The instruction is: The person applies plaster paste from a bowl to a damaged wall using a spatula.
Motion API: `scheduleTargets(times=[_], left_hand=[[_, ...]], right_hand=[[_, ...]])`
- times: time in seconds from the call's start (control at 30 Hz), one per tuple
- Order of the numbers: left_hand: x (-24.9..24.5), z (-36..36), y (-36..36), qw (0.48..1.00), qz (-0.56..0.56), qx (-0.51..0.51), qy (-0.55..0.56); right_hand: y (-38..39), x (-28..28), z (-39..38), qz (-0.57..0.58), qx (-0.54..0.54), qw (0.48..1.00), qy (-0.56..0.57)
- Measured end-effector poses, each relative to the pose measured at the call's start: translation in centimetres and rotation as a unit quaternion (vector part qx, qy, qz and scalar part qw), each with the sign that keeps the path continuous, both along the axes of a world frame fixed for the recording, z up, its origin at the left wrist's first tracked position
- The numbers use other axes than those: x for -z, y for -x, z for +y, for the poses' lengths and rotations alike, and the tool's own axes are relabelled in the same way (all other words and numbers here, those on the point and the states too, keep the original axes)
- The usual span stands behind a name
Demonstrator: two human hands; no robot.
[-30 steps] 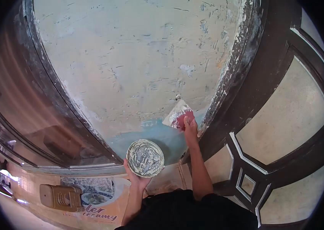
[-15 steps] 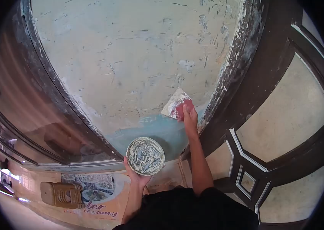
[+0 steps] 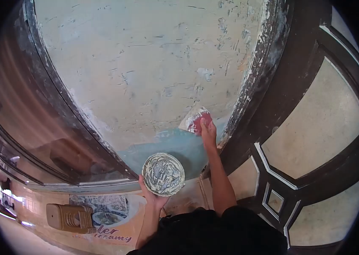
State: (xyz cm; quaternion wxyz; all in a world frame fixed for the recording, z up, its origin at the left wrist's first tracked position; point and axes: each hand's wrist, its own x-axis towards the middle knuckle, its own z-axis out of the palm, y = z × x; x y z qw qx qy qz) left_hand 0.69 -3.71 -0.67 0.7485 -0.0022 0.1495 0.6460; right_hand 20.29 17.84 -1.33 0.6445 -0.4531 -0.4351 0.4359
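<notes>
My left hand cups a round bowl from below, its inside smeared with whitish putty over a grey-blue bottom. In my right hand is a putty knife with a red grip and a pale, putty-smeared blade. Its blade lies up against the wall, just above a blue-green band. The wall surface is cream, with many dark scratches and a few whitish patches. The bowl is held in front of the wall's lower part, left of and below the knife.
A dark door frame with flaking paint runs up the right, beside a dark panelled door. On the left stands a brown glazed panel. Stacked brown plastic stools rest on the floor next to a printed sheet.
The putty knife and my right hand have moved slightly down along the wall. The bowl has shifted a little to the right in view.
</notes>
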Motion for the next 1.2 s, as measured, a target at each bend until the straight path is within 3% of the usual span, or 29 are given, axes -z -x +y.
scheduleTargets(times=[0.13, 0.2, 0.27, 0.3, 0.4, 0.43, 0.53, 0.6, 0.73, 0.8, 0.87, 0.93, 0.97, 1.07, 1.13, 1.2], left_hand=[[-0.2, -0.6, 0.1, 1.000, 0.018, -0.003, -0.010], [-0.2, -0.7, 0.2, 0.999, 0.023, 0.012, -0.042], [0.2, -0.7, 0.0, 1.000, 0.013, -0.015, 0.008], [0.1, -0.7, 0.0, 1.000, 0.010, -0.003, 0.005], [-0.4, -0.6, -0.1, 1.000, 0.012, 0.007, 0.012], [0.1, -0.6, -0.1, 1.000, 0.013, 0.002, 0.009], [-0.4, -1.5, 0.0, 1.000, 0.012, 0.007, -0.008], [-0.5, -1.2, 0.2, 1.000, 0.018, -0.017, 0.005], [-0.5, -1.5, 0.2, 1.000, -0.006, -0.005, 0.013], [-0.2, -1.5, 0.1, 1.000, 0.006, -0.004, 0.010], [-0.7, -1.5, 0.0, 1.000, 0.005, -0.013, 0.013], [-1.2, -2.1, 0.2, 1.000, -0.018, 0.012, -0.018], [-1.1, -2.3, 0.3, 0.999, -0.016, 0.010, -0.026], [-0.9, -1.9, 0.3, 1.000, 0.008, -0.009, -0.023], [-0.6, -1.9, 0.2, 1.000, 0.002, -0.008, -0.001], [-0.9, -2.0, 0.1, 1.000, 0.005, 0.008, -0.009]], right_hand=[[-1.2, 3.5, -1.9, 0.022, -0.014, 0.999, 0.020], [-1.0, 1.3, -2.5, 0.042, -0.022, 0.999, 0.023], [-0.9, 0.1, -1.7, 0.022, -0.039, 0.997, -0.065], [-0.4, -1.4, -1.5, 0.007, -0.033, 0.999, -0.040], [0.5, -1.1, -0.4, 0.013, 0.005, 1.000, 0.000], [0.5, 0.3, -0.2, -0.009, 0.023, 0.998, -0.057], [-0.6, 2.0, -1.9, 0.037, -0.013, 0.999, 0.013], [-0.8, 1.0, -2.1, 0.048, -0.045, 0.998, -0.006], [-0.3, -0.9, -0.3, 0.027, -0.039, 0.996, -0.078], [-0.3, 1.0, 1.8, -0.075, 0.031, 0.996, -0.028], [-0.2, 2.4, 1.2, -0.126, 0.064, 0.987, -0.072], [-0.2, 3.1, -1.1, 0.040, 0.005, 0.999, 0.024], [-0.8, 3.8, -1.6, 0.016, 0.007, 1.000, 0.013], [-0.7, 0.1, -2.9, 0.076, -0.046, 0.995, -0.037], [-0.4, -0.5, -0.7, 0.061, -0.027, 0.997, -0.043], [0.4, -2.9, -0.3, -0.054, 0.014, 0.998, -0.038]])
